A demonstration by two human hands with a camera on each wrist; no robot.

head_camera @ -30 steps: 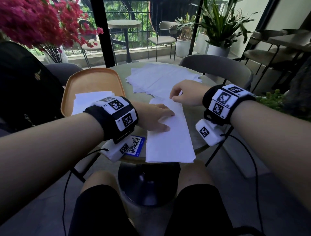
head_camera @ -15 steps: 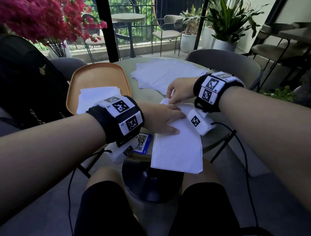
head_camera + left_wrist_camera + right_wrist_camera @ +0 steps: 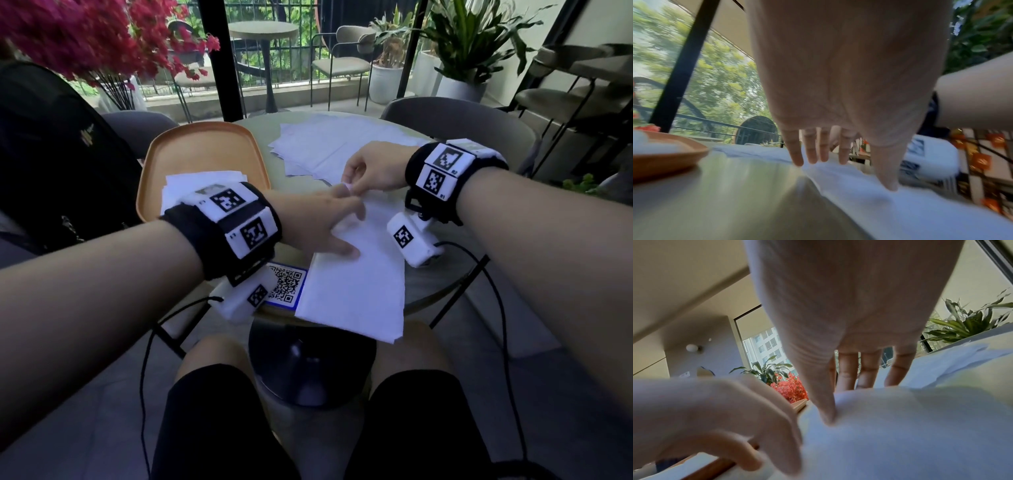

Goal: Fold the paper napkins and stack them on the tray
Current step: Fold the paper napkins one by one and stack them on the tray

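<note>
A long white napkin (image 3: 356,284), folded into a strip, lies on the round table (image 3: 442,274) with its near end over the table's front edge. My left hand (image 3: 329,222) rests flat on the strip's far half with straight fingers (image 3: 812,155). My right hand (image 3: 359,178) pinches the strip's far end; its thumb (image 3: 826,413) lies on top of the raised napkin (image 3: 900,434) with the fingers behind. An orange tray (image 3: 205,147) at the left holds a small stack of folded napkins (image 3: 191,183). Unfolded napkins (image 3: 335,144) lie in a loose pile at the back.
A blue-framed QR card (image 3: 286,286) lies by the strip's near left corner. A black bag (image 3: 51,154) sits on the chair at left, and a grey chair (image 3: 455,116) stands across the table. Red flowers (image 3: 85,41) hang over the far left.
My right hand has moved left to the strip's far end and taken hold of it. My left hand has slid a little further up the strip.
</note>
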